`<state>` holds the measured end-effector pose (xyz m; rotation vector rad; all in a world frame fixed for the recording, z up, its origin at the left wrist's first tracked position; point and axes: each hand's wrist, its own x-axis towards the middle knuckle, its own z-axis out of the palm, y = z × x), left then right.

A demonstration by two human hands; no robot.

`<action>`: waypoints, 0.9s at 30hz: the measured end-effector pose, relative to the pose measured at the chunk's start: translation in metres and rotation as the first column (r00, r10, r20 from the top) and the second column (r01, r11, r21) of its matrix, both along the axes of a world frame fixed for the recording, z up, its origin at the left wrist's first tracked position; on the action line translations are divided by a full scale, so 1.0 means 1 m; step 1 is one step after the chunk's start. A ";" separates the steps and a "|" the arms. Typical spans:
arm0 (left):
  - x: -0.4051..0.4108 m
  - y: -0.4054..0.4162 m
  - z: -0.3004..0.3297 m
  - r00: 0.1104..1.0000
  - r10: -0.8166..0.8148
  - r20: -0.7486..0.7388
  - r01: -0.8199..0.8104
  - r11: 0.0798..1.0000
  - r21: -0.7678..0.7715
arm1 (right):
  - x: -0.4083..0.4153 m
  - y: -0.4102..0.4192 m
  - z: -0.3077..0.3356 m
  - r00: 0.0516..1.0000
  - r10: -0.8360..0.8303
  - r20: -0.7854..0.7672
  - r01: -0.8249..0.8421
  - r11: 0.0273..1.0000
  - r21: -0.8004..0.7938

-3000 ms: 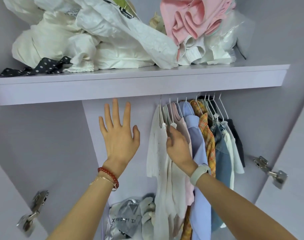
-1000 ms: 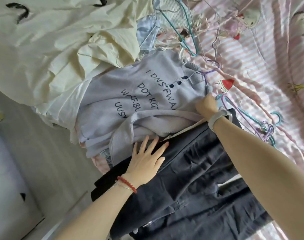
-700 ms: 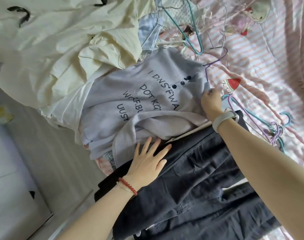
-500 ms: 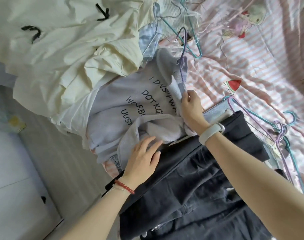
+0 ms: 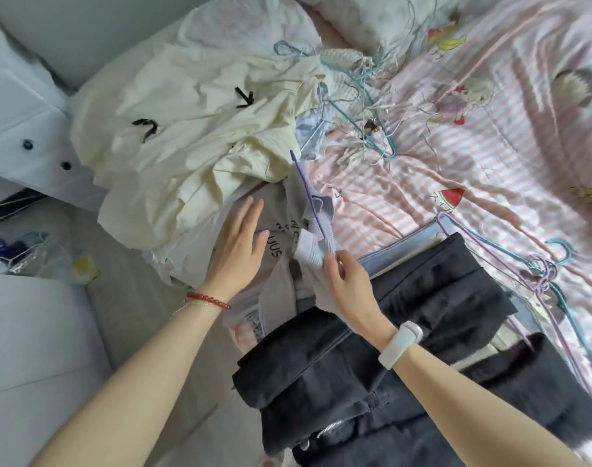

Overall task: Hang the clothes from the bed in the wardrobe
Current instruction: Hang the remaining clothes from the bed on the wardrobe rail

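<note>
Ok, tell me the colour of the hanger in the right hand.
Purple hanger, clearest in the head view.

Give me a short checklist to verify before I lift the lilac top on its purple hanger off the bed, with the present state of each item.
1. Right hand has a grip on the purple hanger and the lilac top: ok.
2. Left hand is helping: not ok, it hovers open above the top, holding nothing.
3. Top sits properly on the hanger: cannot tell, the fabric is bunched.
4. Top is free of the cream garment: cannot tell, the two overlap.
5. Top is free of the dark jeans: not ok, its lower part lies under them.
6. Hanger hook is free of the hanger tangle: ok.
</note>
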<state>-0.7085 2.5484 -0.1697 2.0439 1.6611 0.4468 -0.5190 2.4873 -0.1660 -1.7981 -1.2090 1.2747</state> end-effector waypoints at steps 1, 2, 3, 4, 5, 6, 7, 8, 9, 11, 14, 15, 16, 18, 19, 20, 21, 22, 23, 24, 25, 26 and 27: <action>0.003 0.003 0.004 0.999 -0.036 -0.022 0.036 0.999 0.009 | 0.007 -0.002 0.008 1.000 -0.008 0.026 0.007 0.999 0.038; 0.006 0.006 0.008 0.997 -0.067 -0.041 0.068 0.998 0.011 | 0.015 -0.003 0.016 0.999 -0.014 0.052 0.010 0.997 0.081; 0.010 0.009 0.013 0.994 -0.091 -0.059 0.091 0.996 0.004 | 0.022 -0.004 0.025 0.997 -0.007 0.082 -0.004 0.992 0.128; 0.014 0.013 0.018 0.991 -0.108 -0.080 0.108 0.994 -0.005 | 0.029 -0.005 0.033 0.993 0.012 0.115 -0.033 0.984 0.176; 0.019 0.017 0.024 0.988 -0.118 -0.098 0.118 0.993 -0.009 | 0.035 -0.005 0.041 0.989 0.039 0.141 -0.071 0.972 0.226; 0.023 0.022 0.030 0.987 -0.122 -0.103 0.122 0.993 -0.004 | 0.039 -0.004 0.048 0.984 0.072 0.161 -0.115 0.955 0.272; 0.026 0.026 0.037 0.988 -0.120 -0.092 0.122 0.992 0.011 | 0.042 -0.004 0.054 0.978 0.105 0.180 -0.157 0.938 0.308; 0.029 0.028 0.044 0.990 -0.120 -0.078 0.123 0.992 0.032 | 0.044 -0.003 0.059 0.972 0.129 0.198 -0.191 0.922 0.336; 0.030 0.030 0.050 0.990 -0.121 -0.078 0.125 0.991 0.053 | 0.045 -0.003 0.063 0.967 0.144 0.209 -0.213 0.907 0.364; 0.026 0.030 0.061 0.986 -0.112 -0.123 0.122 0.989 0.078 | 0.047 -0.001 0.070 0.959 0.169 0.227 -0.252 0.875 0.413; 0.012 0.017 0.073 0.983 -0.100 -0.154 0.116 0.989 0.095 | 0.052 0.001 0.078 0.923 0.193 0.333 -0.330 0.843 0.426; 0.007 0.009 0.077 0.984 -0.101 -0.144 0.113 0.990 0.081 | 0.051 0.003 0.082 0.902 0.175 0.394 -0.348 0.836 0.425; 0.005 0.001 0.080 0.988 -0.097 -0.124 0.105 0.993 0.061 | 0.051 0.006 0.085 0.876 0.137 0.462 -0.353 0.836 0.420; -0.004 -0.018 0.086 0.998 -0.011 -0.064 0.013 1.000 0.024 | 0.042 0.011 0.094 0.813 0.055 0.580 -0.363 0.827 0.430; -0.010 -0.029 0.090 0.998 0.054 -0.038 -0.054 0.999 0.009 | 0.037 0.013 0.099 0.788 0.030 0.615 -0.376 0.815 0.441; -0.016 -0.039 0.092 0.994 0.106 -0.020 -0.106 0.994 0.005 | 0.031 0.015 0.104 0.775 0.011 0.632 -0.384 0.803 0.456; -0.021 -0.049 0.096 0.991 0.135 -0.008 -0.135 0.991 0.011 | 0.026 0.017 0.108 0.772 -0.003 0.636 -0.390 0.787 0.477; -0.026 -0.060 0.100 0.989 0.150 0.011 -0.150 0.989 0.017 | 0.021 0.017 0.112 0.773 -0.020 0.634 -0.395 0.767 0.506; -0.030 -0.070 0.105 0.986 0.161 0.047 -0.162 0.987 0.019 | 0.016 0.016 0.117 0.775 -0.039 0.631 -0.400 0.743 0.537; -0.033 -0.080 0.112 0.981 0.175 0.090 -0.177 0.984 0.022 | 0.010 0.016 0.122 0.775 -0.057 0.629 -0.407 0.717 0.565; -0.036 -0.089 0.120 0.973 0.191 0.127 -0.197 0.980 0.033 | 0.003 0.015 0.127 0.779 -0.068 0.624 -0.412 0.694 0.590; -0.040 -0.098 0.129 0.965 0.209 0.158 -0.219 0.974 0.049 | -0.005 0.013 0.134 0.789 -0.074 0.610 -0.413 0.671 0.615; -0.044 -0.107 0.137 0.954 0.229 0.193 -0.244 0.968 0.061 | -0.013 0.012 0.141 0.802 -0.075 0.592 -0.412 0.649 0.640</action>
